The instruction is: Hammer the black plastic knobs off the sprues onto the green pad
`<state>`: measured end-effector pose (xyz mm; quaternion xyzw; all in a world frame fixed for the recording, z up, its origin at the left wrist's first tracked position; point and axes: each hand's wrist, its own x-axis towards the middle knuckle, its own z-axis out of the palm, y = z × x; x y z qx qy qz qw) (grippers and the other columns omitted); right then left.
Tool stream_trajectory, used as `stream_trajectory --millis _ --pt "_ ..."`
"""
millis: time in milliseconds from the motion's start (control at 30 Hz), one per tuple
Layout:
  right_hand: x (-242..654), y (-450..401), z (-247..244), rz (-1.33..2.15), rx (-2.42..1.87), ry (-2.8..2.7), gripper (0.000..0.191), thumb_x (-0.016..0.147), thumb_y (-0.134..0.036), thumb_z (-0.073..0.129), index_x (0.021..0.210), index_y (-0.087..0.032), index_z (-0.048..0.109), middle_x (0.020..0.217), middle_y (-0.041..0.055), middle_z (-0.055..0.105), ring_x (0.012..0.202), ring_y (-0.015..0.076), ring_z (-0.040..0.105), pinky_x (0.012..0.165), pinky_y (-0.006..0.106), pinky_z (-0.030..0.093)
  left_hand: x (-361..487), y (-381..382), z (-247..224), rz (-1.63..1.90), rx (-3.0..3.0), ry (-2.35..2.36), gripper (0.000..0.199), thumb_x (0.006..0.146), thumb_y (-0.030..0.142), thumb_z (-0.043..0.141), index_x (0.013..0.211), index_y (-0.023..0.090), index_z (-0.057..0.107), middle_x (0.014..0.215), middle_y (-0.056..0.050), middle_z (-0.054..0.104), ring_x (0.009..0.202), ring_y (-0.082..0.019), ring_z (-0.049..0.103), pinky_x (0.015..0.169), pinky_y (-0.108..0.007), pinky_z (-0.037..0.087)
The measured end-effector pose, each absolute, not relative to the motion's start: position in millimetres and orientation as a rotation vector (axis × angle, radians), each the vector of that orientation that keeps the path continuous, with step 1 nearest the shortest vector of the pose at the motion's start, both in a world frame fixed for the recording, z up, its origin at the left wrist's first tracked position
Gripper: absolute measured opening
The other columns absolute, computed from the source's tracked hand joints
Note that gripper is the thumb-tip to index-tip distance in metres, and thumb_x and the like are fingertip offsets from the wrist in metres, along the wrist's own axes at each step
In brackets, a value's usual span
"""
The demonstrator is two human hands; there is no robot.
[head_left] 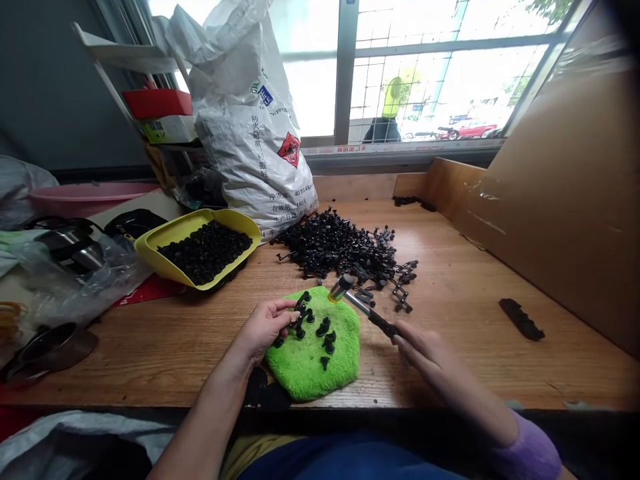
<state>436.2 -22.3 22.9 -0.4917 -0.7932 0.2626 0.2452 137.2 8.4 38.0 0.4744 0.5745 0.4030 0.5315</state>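
My left hand (267, 328) pinches a small black plastic runner with round-headed pieces (303, 312) at the left side of a fluffy green cloth (313, 373). My right hand (417, 343) is wrapped round the dark handle of a small mallet (363, 303). Its head, black at one end and clear yellow at the other, hovers over or rests on the cloth's upper right; I cannot tell which. Several loose black pieces (327, 340) lie on the cloth between my hands. Just beyond is a large heap of black moulded parts (340, 247), some still joined by frames.
A yellow scoop-shaped tray (150, 250) full of black pieces stands at the left. Behind it leans a big white woven sack (240, 127). A metal pot (55, 350) sits far left. At right are a dark strip (521, 320) and a tall cardboard sheet (565, 173).
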Motion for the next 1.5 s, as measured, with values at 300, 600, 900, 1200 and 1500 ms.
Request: stream_trajectory --millis 300,600,900,1200,1500 --pt "425.1 -25.6 41.2 0.661 -1.263 -2.175 0.025 0.093 -0.035 0.034 0.104 -0.022 0.053 0.083 0.0042 0.06 0.072 0.0195 0.055 0.061 0.029 0.041 140.6 8.6 38.6 0.947 1.148 1.419 0.043 0.065 0.023 0.066 0.104 0.007 0.059 0.056 0.002 0.055 0.041 -0.004 0.039 0.038 -0.015 0.025" --pt "409.5 -19.7 53.4 0.286 -1.35 -2.423 0.022 0.092 -0.029 0.032 0.073 -0.021 0.04 0.056 -0.0014 0.047 0.047 0.0147 0.043 0.047 0.026 0.028 140.8 9.9 40.1 0.941 1.122 1.426 0.044 0.061 0.023 0.068 0.101 0.006 0.063 0.055 0.002 0.056 0.038 -0.003 0.038 0.037 -0.016 0.027" --pt "403.5 -21.6 51.8 0.261 -1.389 -2.486 0.021 0.092 -0.025 0.031 0.076 -0.02 0.044 0.058 0.0001 0.049 0.047 0.0144 0.044 0.046 0.026 0.024 140.5 9.7 41.2 0.937 1.141 1.437 0.04 0.058 0.026 0.07 0.094 0.008 0.067 0.054 0.0 0.058 0.037 -0.004 0.038 0.037 -0.017 0.025" --pt "411.4 -22.5 53.2 0.294 -1.38 -2.359 0.023 0.095 -0.028 0.025 0.08 -0.021 0.04 0.069 0.0012 0.054 0.059 0.0149 0.05 0.054 0.025 0.033 137.0 7.0 36.3 0.94 1.176 1.495 0.046 0.06 0.028 0.07 0.101 0.008 0.064 0.056 -0.001 0.059 0.04 -0.006 0.041 0.039 -0.017 0.027" --pt "408.1 -22.3 53.0 0.23 -1.402 -2.379 0.024 0.093 -0.026 0.028 0.079 -0.02 0.048 0.062 0.0018 0.054 0.053 0.0166 0.049 0.05 0.027 0.029 137.3 2.5 37.7 0.956 1.162 1.445 0.043 0.062 0.028 0.071 0.099 0.007 0.062 0.06 -0.001 0.058 0.042 -0.005 0.041 0.04 -0.017 0.029"
